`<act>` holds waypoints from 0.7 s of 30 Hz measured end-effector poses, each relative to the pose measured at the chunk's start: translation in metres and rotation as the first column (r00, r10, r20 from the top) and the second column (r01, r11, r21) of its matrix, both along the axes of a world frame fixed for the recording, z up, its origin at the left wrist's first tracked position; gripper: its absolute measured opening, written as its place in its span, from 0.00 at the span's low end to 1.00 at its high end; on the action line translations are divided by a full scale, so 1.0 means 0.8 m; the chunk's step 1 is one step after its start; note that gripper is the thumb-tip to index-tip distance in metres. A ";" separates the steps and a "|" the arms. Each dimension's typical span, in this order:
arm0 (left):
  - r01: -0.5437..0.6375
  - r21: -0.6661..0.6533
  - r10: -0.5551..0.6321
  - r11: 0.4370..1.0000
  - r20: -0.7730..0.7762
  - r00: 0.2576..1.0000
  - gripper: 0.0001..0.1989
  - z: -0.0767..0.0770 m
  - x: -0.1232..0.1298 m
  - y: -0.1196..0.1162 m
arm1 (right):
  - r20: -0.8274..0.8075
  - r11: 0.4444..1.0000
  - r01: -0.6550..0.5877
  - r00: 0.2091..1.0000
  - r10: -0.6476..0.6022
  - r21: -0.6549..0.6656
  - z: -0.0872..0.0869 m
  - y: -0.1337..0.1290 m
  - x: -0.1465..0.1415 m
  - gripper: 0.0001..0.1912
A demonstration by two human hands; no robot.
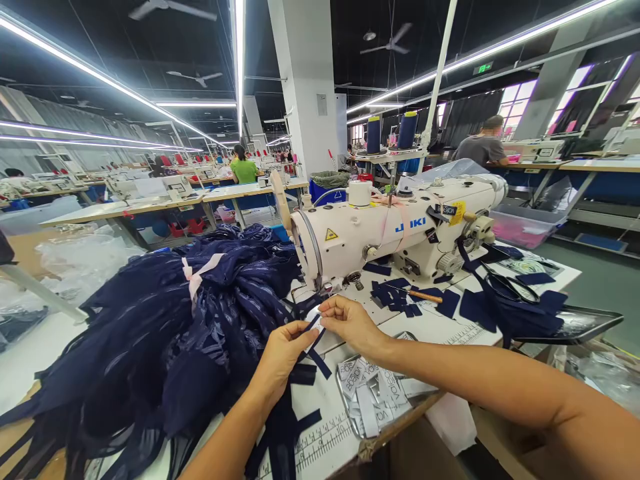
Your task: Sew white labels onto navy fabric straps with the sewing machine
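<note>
Between my two hands is a small white fabric label (313, 315), held together with a narrow navy strip (320, 363) that hangs down to the table. My left hand (281, 350) pinches its lower left side. From the right, my right hand (356, 325) grips the upper edge between thumb and fingers. Just beyond the fingertips stands a white JUKI sewing machine (350, 247), its needle area partly hidden. A large heap of navy garments (200, 320) lies left of my hands. Below my right forearm, printed white labels (367, 393) fill a metal tray (345, 387).
Navy fabric pieces (393, 297) and an orange-handled tool (425, 295) lie right of the needle area. Black-handled scissors (510, 287) rest near another metal tray (590, 325). Navy thread cones (373, 135) stand behind. Other people sit at machines farther back.
</note>
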State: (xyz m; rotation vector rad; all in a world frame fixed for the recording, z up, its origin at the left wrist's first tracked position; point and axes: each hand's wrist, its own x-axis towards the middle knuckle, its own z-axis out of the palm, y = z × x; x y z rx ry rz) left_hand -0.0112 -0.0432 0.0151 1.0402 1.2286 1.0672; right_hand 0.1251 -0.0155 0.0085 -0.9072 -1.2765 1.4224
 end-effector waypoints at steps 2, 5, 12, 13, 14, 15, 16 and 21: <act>0.008 -0.006 -0.008 1.000 -0.006 1.000 0.15 0.001 0.000 0.000 | 0.001 1.000 -0.009 1.000 0.009 -0.005 -0.001 0.001 0.001 0.11; 0.003 -0.006 -0.003 1.000 -0.028 1.000 0.15 0.001 0.000 0.000 | -0.004 1.000 -0.014 1.000 0.014 -0.006 -0.006 0.003 0.001 0.11; 0.017 -0.005 -0.018 1.000 -0.069 0.997 0.14 0.002 0.000 0.001 | 0.036 0.999 -0.037 0.999 0.037 0.017 -0.008 0.005 0.003 0.10; 0.023 -0.007 -0.024 1.000 -0.071 0.997 0.14 0.001 0.000 0.001 | 0.042 0.999 -0.045 0.998 0.044 0.017 -0.007 0.005 0.004 0.10; 0.028 -0.008 -0.029 1.000 -0.072 0.997 0.14 0.001 0.000 0.001 | 0.047 0.999 -0.050 0.998 0.049 0.015 -0.006 0.005 0.005 0.10; 0.029 -0.007 -0.030 1.000 -0.075 0.997 0.14 0.000 0.000 0.002 | 0.051 0.998 -0.054 0.997 0.053 0.013 -0.006 0.005 0.006 0.10; 0.026 -0.003 -0.026 1.000 -0.077 0.997 0.13 -0.002 -0.001 0.003 | 0.053 0.998 -0.055 0.997 0.054 0.011 -0.006 0.005 0.006 0.10; 0.008 0.014 -0.007 1.000 -0.072 0.997 0.12 -0.009 -0.001 0.007 | 0.047 0.999 -0.025 0.999 0.023 0.043 -0.018 0.005 0.002 0.08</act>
